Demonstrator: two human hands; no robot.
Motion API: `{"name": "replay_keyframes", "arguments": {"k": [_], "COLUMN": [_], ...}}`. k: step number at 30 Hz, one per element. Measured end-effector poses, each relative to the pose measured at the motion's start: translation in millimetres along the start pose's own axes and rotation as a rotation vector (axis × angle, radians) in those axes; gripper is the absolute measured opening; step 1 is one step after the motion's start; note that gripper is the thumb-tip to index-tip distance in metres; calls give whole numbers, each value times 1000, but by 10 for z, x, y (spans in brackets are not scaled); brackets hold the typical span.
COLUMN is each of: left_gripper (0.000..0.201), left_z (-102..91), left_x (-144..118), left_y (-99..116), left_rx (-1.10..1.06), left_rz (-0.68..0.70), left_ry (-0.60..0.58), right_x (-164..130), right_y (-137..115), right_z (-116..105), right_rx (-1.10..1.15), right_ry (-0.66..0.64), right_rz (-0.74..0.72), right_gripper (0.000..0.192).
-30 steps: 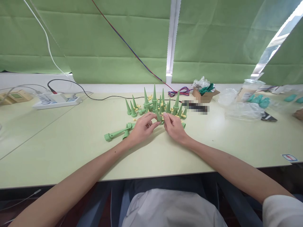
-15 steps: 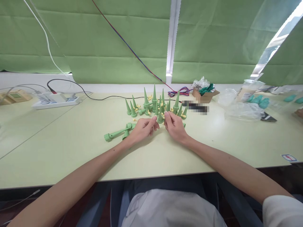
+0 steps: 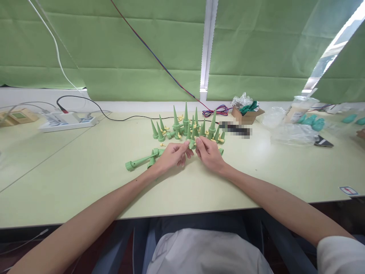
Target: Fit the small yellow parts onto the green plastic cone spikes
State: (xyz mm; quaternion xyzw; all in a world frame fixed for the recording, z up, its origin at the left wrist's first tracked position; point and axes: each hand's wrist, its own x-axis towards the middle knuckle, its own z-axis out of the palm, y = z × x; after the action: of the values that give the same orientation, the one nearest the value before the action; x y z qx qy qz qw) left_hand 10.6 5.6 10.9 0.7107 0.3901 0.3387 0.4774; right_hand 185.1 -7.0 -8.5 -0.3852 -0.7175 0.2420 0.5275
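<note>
The head view showed the left hand (image 3: 171,156) and right hand (image 3: 209,154) pinching one small green cone (image 3: 192,144) between narrowed fingers above the tabletop (image 3: 85,171), where a slip could have toppled the upright cones (image 3: 185,121) standing just beyond at 12 o'clock.

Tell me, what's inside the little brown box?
The brown box holds dark green stuff and crinkly clear plastic poking out the top. Anything deeper down is covered.
</note>
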Motion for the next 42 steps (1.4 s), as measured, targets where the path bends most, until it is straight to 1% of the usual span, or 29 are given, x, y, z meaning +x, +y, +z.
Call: {"name": "replay_keyframes", "arguments": {"k": [7,12,16,25,30,36,42], "left_gripper": [60,56,49,35,29,34,27], "left_z": [-24,-44,-55,-48,-35,-9,-21], "left_x": [-1,3,-4,-44,-37,-19,4], "left_y": [-25,-51,-66,-5,-44,-90,-137], "left_rx": [-14,-27,3,99,95,138,264], "left_rz": [-11,10,49,116,154,279,531], "left_ry": [-32,-43,-44,43,87,154,223], "right_x": [-2,3,7,-9,-6,-9,-11], "right_y": [32,21,13,25,25,34,14], "right_z": [2,-4,-7,-3,3,12,14], "right_rx": [-7,-3,20,50,79,112,99], "right_ry": [1,-7,-12,-23,-26,-21,-20], "right_rz": [-24,-32,-18,29,51,87,90], "right_gripper": [49,49,50,49,52,56,57]}}
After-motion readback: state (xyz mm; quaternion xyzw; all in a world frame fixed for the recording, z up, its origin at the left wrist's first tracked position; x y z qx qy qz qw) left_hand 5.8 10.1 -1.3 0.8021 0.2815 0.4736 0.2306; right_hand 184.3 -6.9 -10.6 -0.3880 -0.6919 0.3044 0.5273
